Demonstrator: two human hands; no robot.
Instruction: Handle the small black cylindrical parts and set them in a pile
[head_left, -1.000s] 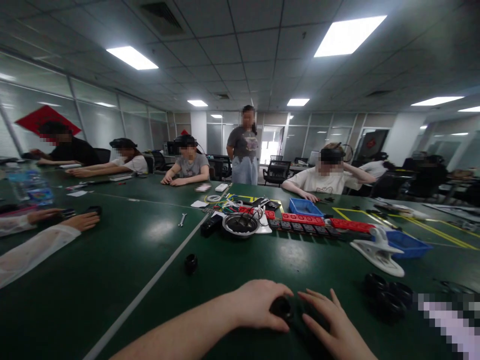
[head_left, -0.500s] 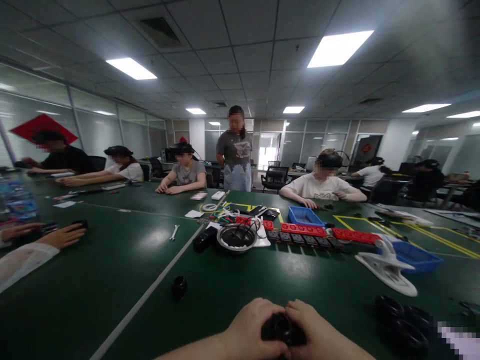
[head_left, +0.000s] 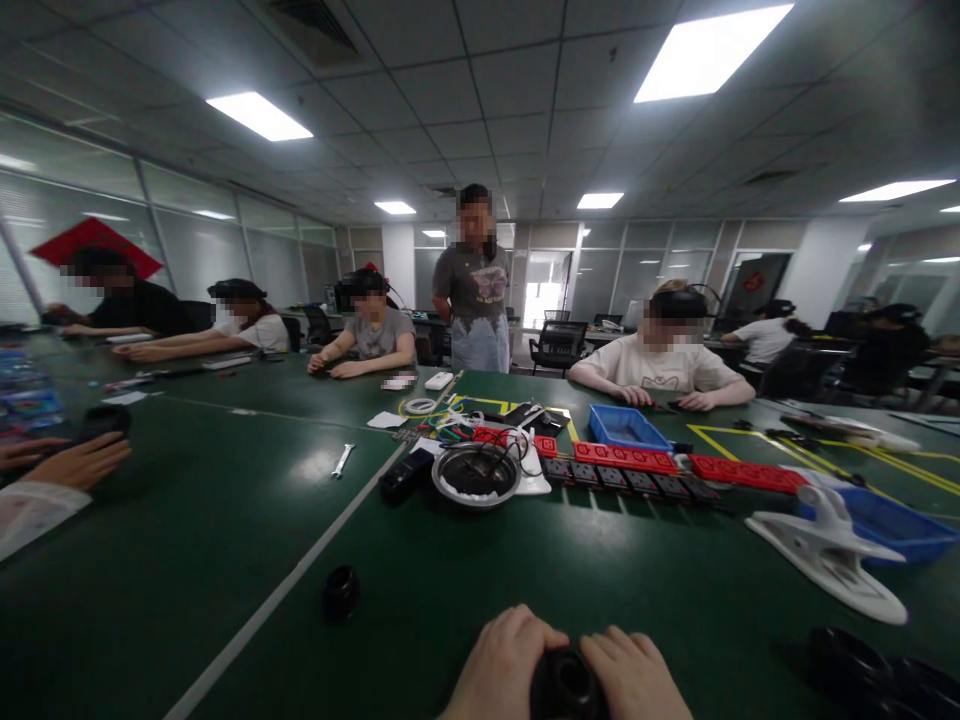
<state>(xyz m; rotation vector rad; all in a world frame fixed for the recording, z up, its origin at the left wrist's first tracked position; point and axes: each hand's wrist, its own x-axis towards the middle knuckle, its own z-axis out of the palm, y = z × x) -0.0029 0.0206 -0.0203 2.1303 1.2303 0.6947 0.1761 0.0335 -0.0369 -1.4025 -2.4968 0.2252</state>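
Observation:
At the bottom edge, a black ring-shaped part with a round hole in its top is held between both hands. My left hand wraps its left side, thumb on the upper rim. From the other side my right hand closes on it, fingers bent over the top. The lower part of the piece is cut off by the frame. A similar black ring stands alone on the green table, to the left. More black rings lie at the lower right, partly out of view.
On the green table are a wrench, a metal bowl, red power strips, a white clamp and blue trays. A co-worker's hand holds a black object at left. Other people sit across the table; one stands.
The view has shifted slightly, and my hands with the black ring sit lower in the picture. More of the ring's hole shows. The co-worker's hands at left have moved leftward in the picture.

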